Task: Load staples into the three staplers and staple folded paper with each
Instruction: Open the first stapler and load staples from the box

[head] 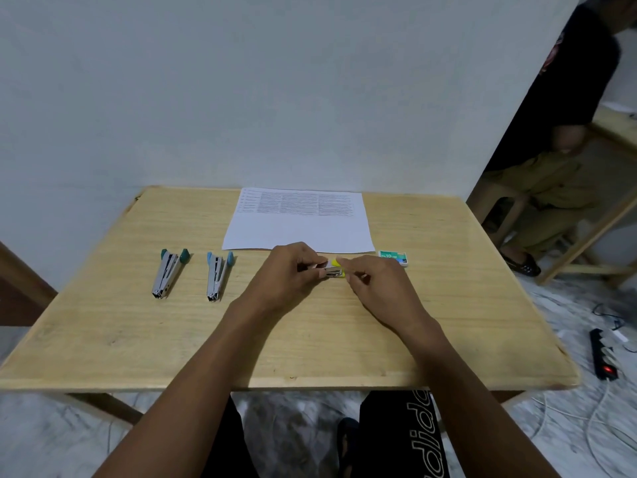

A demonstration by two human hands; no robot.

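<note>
Stapler (335,271) is held at the near edge of the paper (300,229), long axis left-right; each end is pinched by left hand (289,269) and right hand (377,282) (box (393,258) nearer the right).

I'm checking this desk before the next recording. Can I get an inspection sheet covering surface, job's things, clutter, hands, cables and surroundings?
Surface: wooden table, nothing spilled on it.
Job's things: green stapler and blue stapler lie open at left; printed paper lies flat and unfolded at the far edge; staple box sits beside its right corner.
Clutter: nothing seen.
Hands: left hand and right hand both hold the yellow stapler.
Cables: power strip with a red light, and loose cables on the floor at right.
Surroundings: a seated person at far right.
</note>
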